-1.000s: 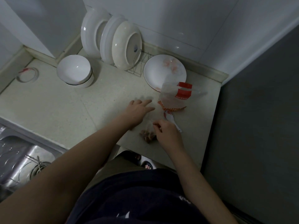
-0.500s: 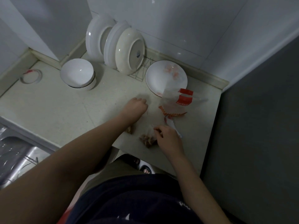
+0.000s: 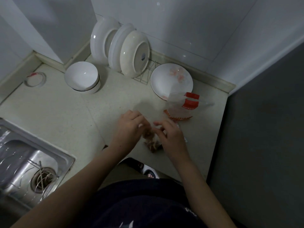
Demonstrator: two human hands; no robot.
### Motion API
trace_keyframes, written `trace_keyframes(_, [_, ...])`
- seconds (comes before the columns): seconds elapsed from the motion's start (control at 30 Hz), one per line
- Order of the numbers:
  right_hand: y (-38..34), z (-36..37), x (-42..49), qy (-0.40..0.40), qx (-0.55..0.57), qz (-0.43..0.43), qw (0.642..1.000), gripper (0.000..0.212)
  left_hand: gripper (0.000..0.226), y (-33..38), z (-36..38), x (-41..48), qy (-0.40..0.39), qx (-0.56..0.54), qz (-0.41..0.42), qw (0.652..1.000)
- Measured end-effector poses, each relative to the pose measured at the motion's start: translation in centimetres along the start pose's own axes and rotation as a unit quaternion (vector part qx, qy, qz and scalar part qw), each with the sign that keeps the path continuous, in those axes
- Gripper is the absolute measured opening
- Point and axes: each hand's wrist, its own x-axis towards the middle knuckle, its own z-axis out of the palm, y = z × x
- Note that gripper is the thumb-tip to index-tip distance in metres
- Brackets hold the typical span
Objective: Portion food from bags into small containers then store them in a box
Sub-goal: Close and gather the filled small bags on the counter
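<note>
A small clear bag of brown food pieces (image 3: pixel 152 142) lies on the pale counter (image 3: pixel 65 112) near its front edge. My left hand (image 3: pixel 130 127) and my right hand (image 3: pixel 171 137) meet over it, and both pinch the top of the bag with curled fingers. Motion blur hides the exact grip. Just behind my right hand stands a clear bag with red labels (image 3: pixel 185 106), open at the top, with an orange-patterned band at its base.
A white plate with a pink flower print (image 3: pixel 171 81) sits behind the labelled bag. Stacked white bowls (image 3: pixel 82 78) stand at the back left, upright plates (image 3: pixel 121 48) in a wire rack behind. A steel sink (image 3: pixel 28 165) lies at the left, a dark wall at the right.
My left hand has drawn back from the counter and come over the brown food bag beside my right hand. The view has tilted, bringing more of the sink in.
</note>
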Motion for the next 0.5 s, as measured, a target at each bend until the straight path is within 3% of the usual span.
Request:
trace_keyframes(0.1, [-0.2,-0.2,-0.2,0.001,-0.034,-0.024,0.999,0.005,0.020,0.5,0.4,-1.4,-0.012,-0.009,-0.027,1.000])
trace_keyframes(0.33, [-0.7,-0.2,-0.4,-0.035,-0.044,-0.018,0.998,0.009,0.032,0.9,-0.5,-2.3,-0.016,-0.106,-0.151,0.983])
trace_keyframes(0.5, [-0.6,-0.3,-0.4,-0.011,-0.036,0.001,0.999,0.012,0.009,0.7,-1.0,-2.9,-0.057,-0.078,-0.169,0.981])
